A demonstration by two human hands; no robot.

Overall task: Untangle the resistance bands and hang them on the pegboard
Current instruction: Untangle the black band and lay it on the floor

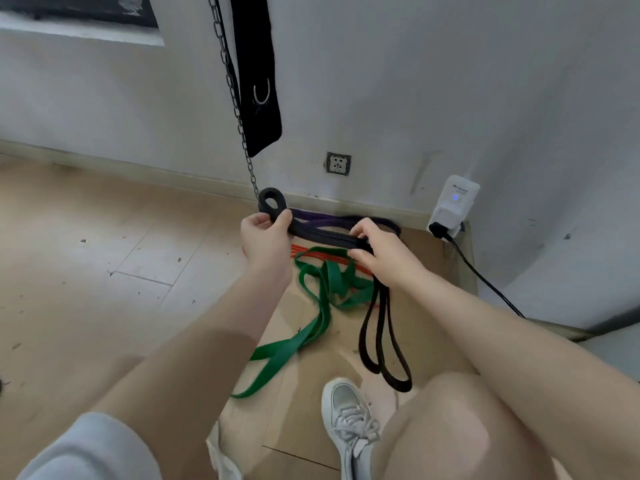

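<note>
At frame centre, the left hand (265,237) and right hand (381,252) both clamp a folded black resistance band (323,234), its loops dangling lower right. Below it, green band (313,327), orange band (304,251) and purple band (329,220) lie tangled on the floor (104,254).

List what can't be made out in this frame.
- Pegboard: not in the head view.
- Purple band: partly hidden behind the black band and right hand.
- Orange band: mostly under the green band.
- Chain: top cut off by the frame edge.
</note>
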